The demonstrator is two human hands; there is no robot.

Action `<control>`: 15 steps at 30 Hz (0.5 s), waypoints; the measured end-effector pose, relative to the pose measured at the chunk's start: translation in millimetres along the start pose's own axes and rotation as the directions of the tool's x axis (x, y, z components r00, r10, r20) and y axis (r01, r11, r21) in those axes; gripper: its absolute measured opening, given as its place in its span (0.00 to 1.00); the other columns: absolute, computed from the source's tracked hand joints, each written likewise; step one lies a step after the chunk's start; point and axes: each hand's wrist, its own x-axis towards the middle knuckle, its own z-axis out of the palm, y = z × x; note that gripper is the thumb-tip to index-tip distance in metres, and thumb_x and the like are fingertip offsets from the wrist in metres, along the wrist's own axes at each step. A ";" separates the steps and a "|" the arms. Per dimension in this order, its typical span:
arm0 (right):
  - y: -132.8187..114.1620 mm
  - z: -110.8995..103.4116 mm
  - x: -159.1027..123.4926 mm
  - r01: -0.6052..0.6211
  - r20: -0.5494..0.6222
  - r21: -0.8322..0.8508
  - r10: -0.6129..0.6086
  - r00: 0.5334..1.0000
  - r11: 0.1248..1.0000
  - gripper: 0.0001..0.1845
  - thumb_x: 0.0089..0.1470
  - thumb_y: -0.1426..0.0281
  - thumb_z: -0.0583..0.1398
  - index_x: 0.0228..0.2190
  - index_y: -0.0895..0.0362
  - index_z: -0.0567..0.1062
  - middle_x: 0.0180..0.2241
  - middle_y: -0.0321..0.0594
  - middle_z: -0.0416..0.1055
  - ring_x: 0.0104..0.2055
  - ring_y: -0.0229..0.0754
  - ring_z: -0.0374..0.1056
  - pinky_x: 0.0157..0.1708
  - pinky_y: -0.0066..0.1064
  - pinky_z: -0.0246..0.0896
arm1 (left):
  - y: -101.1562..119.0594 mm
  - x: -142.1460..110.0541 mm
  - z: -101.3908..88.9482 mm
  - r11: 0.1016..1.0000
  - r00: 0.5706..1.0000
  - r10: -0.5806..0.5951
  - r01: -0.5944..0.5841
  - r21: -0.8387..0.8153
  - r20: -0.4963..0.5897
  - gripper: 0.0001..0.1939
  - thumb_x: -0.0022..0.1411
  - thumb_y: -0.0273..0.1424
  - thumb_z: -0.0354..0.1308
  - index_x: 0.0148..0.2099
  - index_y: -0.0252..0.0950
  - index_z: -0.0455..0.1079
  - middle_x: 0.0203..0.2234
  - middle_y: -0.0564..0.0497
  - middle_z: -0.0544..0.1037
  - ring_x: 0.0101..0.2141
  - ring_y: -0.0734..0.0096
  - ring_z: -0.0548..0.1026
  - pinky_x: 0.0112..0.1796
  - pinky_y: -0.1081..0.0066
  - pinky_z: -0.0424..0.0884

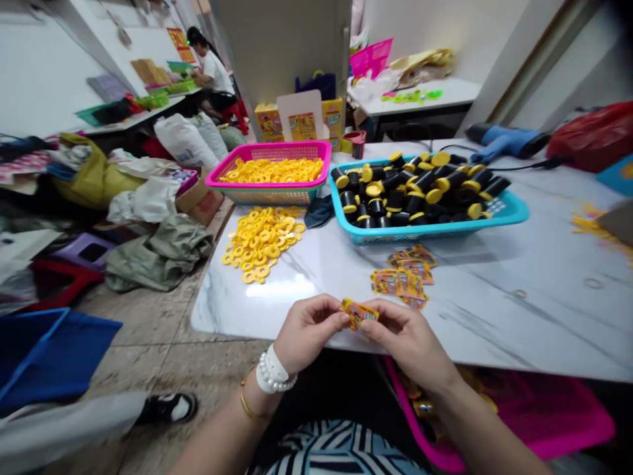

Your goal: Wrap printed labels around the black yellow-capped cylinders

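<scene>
Left hand: the left hand pinches one end of a printed yellow slip between thumb and fingers.
Right hand: the right hand grips the slip's other end, seemingly so both hands can steady so small a piece.
Slip: held just over the near edge of the bench, between the hands.
Loose slips: similar printed slips overlap just beyond, probably kept there for easy reach.
Yellow rings: a loose heap lies left of them.
Turquoise basket: the basket holds black cylinders with yellow caps, jumbled.
Pink basket: the basket, full of more rings, sits on a greenish basket.
Magenta basket: below the bench edge, this basket holds yellow pieces, partly hidden by the right arm.
</scene>
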 end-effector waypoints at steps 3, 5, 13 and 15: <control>-0.7 6.5 -2.2 -0.103 0.212 -0.064 0.114 0.971 0.993 0.15 0.53 0.57 0.67 0.30 0.57 0.80 0.28 0.39 0.78 0.30 0.40 0.71 0.32 0.29 0.67 | -3.3 -26.4 -12.9 0.979 0.998 -0.042 0.032 0.202 0.044 0.09 0.60 0.35 0.64 0.33 0.32 0.76 0.28 0.49 0.79 0.30 0.71 0.73 0.34 0.72 0.69; -0.4 13.0 -2.5 -0.098 0.308 -0.145 0.139 0.941 0.985 0.16 0.56 0.58 0.65 0.27 0.58 0.79 0.26 0.38 0.76 0.29 0.38 0.69 0.30 0.28 0.64 | -0.8 -36.0 -18.9 0.933 1.000 -0.018 0.009 0.360 0.021 0.07 0.60 0.32 0.63 0.33 0.33 0.77 0.27 0.50 0.79 0.30 0.72 0.73 0.34 0.73 0.68; 18.7 42.9 -8.6 0.014 -0.086 -0.191 -0.031 0.996 0.981 0.22 0.62 0.55 0.59 0.24 0.57 0.71 0.18 0.30 0.60 0.21 0.33 0.53 0.21 0.26 0.50 | -8.2 -59.6 -16.3 0.987 0.860 0.112 -0.039 0.154 -0.498 0.15 0.64 0.39 0.59 0.32 0.33 0.75 0.22 0.53 0.73 0.23 0.77 0.67 0.27 0.75 0.64; 23.7 46.4 -11.5 0.039 -0.114 -0.212 -0.064 0.991 0.977 0.22 0.64 0.55 0.57 0.24 0.56 0.71 0.18 0.31 0.61 0.21 0.33 0.54 0.21 0.27 0.51 | -12.4 -65.8 -11.2 0.993 0.869 0.096 -0.048 0.110 -0.486 0.17 0.65 0.41 0.58 0.31 0.32 0.76 0.19 0.54 0.71 0.21 0.78 0.65 0.25 0.75 0.62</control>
